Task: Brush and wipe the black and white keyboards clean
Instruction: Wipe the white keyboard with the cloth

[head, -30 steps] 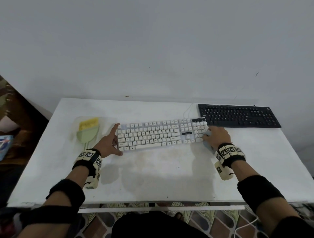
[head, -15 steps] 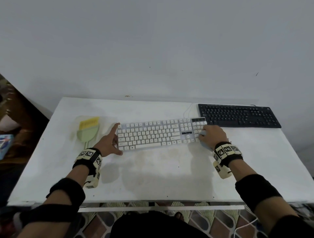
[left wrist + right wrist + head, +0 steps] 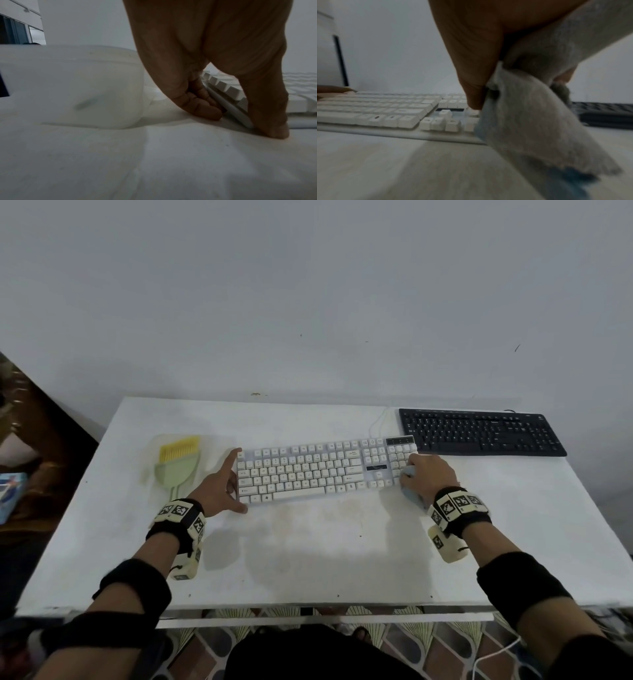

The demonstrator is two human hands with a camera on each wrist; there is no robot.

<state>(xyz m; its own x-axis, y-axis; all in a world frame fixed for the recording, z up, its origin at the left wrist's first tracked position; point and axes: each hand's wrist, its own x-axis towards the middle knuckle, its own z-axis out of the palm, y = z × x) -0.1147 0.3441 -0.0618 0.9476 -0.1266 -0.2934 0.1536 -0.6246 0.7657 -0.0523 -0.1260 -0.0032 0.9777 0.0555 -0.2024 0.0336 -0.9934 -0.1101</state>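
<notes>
Two keyboards lie on the bench (image 3: pixel 308 559): one white keyboard (image 3: pixel 322 470) centre, one black keyboard (image 3: pixel 479 433) far right. One brush (image 3: pixel 176 465) lies left. The left hand (image 3: pixel 219 491) braces the white keyboard's left end, fingers straight; the right hand (image 3: pixel 430 477) grips one grey cloth (image 3: pixel 530 115).

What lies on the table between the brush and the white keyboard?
Only the left hand, braced against the white keyboard at its left end; the brush lies apart, further left. The head view shows this.

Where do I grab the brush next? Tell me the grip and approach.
Grip the brush by its narrow handle, which points toward you, coming from the near side with the left hand. Its wide yellow bristles point away, toward the wall.
</notes>
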